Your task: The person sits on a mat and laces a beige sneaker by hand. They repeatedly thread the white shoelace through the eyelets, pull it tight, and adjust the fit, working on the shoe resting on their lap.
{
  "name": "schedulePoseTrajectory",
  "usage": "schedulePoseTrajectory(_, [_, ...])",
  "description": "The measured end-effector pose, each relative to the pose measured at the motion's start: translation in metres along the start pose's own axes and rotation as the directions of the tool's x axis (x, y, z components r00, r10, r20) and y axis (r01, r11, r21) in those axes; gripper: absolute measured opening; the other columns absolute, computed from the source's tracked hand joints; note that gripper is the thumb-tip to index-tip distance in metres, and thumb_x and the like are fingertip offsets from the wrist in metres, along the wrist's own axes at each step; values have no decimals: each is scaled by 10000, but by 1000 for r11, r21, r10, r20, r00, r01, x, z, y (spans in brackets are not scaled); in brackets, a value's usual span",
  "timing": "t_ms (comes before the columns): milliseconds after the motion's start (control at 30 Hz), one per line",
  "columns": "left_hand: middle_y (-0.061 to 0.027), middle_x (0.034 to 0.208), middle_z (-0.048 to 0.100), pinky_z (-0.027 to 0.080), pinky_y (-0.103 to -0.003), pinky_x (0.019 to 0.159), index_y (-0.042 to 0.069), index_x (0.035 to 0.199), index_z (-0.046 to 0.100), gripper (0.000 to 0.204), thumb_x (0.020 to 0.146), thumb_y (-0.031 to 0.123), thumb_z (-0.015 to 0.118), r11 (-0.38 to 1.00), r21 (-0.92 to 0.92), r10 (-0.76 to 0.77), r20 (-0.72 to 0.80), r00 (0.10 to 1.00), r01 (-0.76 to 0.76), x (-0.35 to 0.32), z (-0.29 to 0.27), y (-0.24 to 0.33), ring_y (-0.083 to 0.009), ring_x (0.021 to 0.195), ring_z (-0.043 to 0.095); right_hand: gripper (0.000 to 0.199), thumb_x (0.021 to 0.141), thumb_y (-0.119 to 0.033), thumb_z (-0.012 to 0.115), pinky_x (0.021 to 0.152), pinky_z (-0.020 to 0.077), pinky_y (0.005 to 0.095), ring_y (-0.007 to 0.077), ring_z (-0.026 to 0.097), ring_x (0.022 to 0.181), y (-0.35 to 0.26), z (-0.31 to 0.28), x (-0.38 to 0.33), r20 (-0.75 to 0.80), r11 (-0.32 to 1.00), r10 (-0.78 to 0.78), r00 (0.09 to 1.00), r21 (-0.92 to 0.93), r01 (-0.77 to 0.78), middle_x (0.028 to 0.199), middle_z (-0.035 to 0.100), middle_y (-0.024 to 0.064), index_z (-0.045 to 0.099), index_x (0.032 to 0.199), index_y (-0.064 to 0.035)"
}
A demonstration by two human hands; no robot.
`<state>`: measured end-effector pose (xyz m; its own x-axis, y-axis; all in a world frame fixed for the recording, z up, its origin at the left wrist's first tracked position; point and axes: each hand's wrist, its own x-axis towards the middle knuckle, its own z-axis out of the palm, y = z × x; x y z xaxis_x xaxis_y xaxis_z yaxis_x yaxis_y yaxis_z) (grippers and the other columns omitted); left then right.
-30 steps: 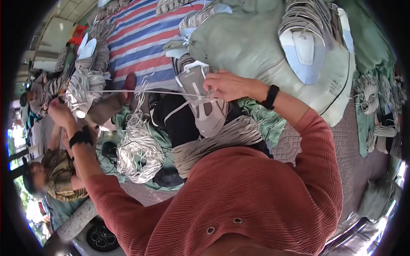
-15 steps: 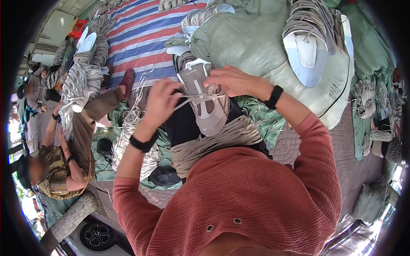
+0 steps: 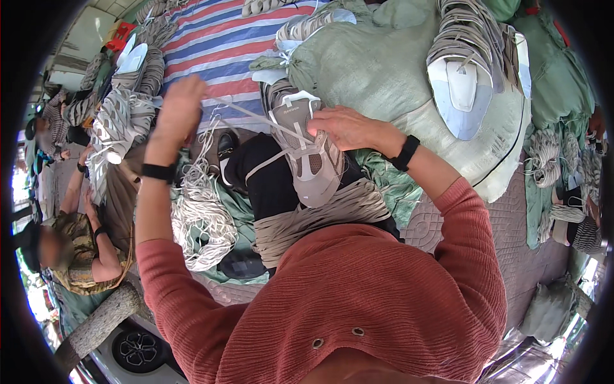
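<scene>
1. My right hand (image 3: 342,126) rests on the upper part of a grey-beige sneaker (image 3: 306,148) that lies on my lap, toe pointing toward me. My fingers are curled down against the tongue and lacing area, pressing the shoe in place; I cannot tell whether they pinch the lace itself there.
2. My left hand (image 3: 179,110) is raised out to the left, above the striped mat (image 3: 217,45), fingers closed around the end of a pale shoelace (image 3: 252,115). The lace runs taut from that fist across to the sneaker's eyelets.
3. A second strand of the same lace loops loose from the shoe's left side, down over my dark trouser leg (image 3: 265,185).
4. Each of my wrists carries a black band: one on the left (image 3: 158,171), one on the right (image 3: 406,152).
5. Across my thighs, just below the sneaker, lies a thick bundle of beige laces (image 3: 320,217).
6. To my left, beside my knee, a heap of white laces (image 3: 201,221) sits on green cloth.
7. Beyond the sneaker stands a big green sack (image 3: 377,70), and on top of it, to the right, a stack of grey sneakers (image 3: 464,57) with pale soles turned up.
8. Farther left, more sneakers are piled up (image 3: 118,115), near another person (image 3: 80,246) seated at the edge of view.
</scene>
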<state>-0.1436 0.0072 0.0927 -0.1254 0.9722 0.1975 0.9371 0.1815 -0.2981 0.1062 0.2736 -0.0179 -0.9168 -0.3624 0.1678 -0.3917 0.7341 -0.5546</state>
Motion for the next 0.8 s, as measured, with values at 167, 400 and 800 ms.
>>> schedulePoseTrajectory(167, [-111,907,576,465,-372,824,34,956,529,93,878,70,492,878,-392,-256,101,961,275,-22,-5,15,-236,826,587,354,699,65,526,772,420,418,316,540,934,-2,-1,2,10,1000,13,1000,15,-14,939,528,87,535,1005,-112])
schedulePoseTrajectory(400, [29,526,432,180,-202,370,74,785,570,381,986,385,480,-332,-512,-125,856,501,792,-41,-34,41,-16,398,277,266,792,-76,560,736,448,414,297,586,811,-38,-14,4,-52,998,52,997,34,-51,872,563,67,560,1049,-148])
schedulePoseTrajectory(800, [10,690,306,259,-215,403,13,973,465,214,1041,184,355,-837,-398,-476,194,858,-375,-128,-68,43,-77,517,245,263,781,-242,670,549,436,444,325,620,671,-68,31,49,-292,981,143,946,-84,-174,757,581,105,542,900,-46])
